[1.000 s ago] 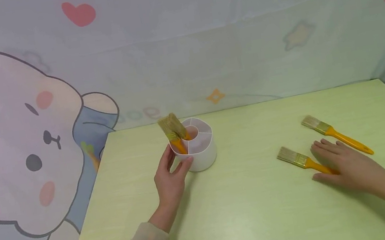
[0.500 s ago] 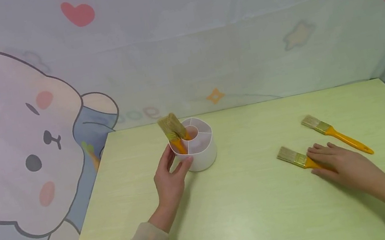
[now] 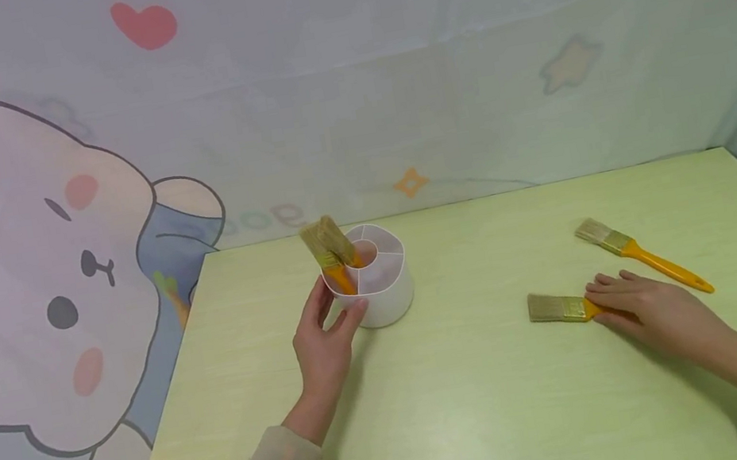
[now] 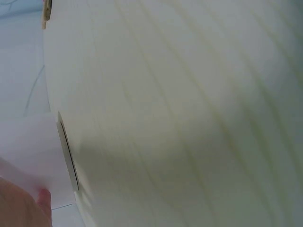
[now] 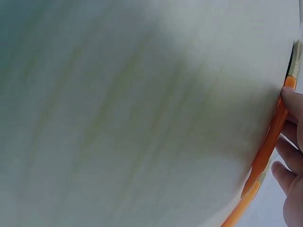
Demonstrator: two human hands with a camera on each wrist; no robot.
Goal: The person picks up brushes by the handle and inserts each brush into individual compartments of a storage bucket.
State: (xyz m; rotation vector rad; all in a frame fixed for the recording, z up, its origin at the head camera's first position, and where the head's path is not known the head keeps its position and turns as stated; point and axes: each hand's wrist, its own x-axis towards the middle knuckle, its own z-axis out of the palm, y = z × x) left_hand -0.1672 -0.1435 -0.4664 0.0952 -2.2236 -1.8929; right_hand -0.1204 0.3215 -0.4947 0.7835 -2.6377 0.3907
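Observation:
My left hand grips the near left side of a white round organizer with several compartments, thumb in front and fingers at the side. Two paintbrushes stand in it bristles up: one in the near left compartment, the other at the central round one. On the right, my right hand pinches the orange handle of a flat paintbrush, bristles pointing left. The right wrist view shows the thumb on that handle and fingers on its far side. The handle's end is hidden under the palm in the head view.
Another orange-handled paintbrush lies on the table just beyond the right hand, bristles toward the back left. The pale yellow-green table ends at a printed cloth backdrop at the back.
My right hand has moved left along the handle and closed on it. The paintbrush has turned, its bristles swinging toward me. My left hand and the organizer stay in place.

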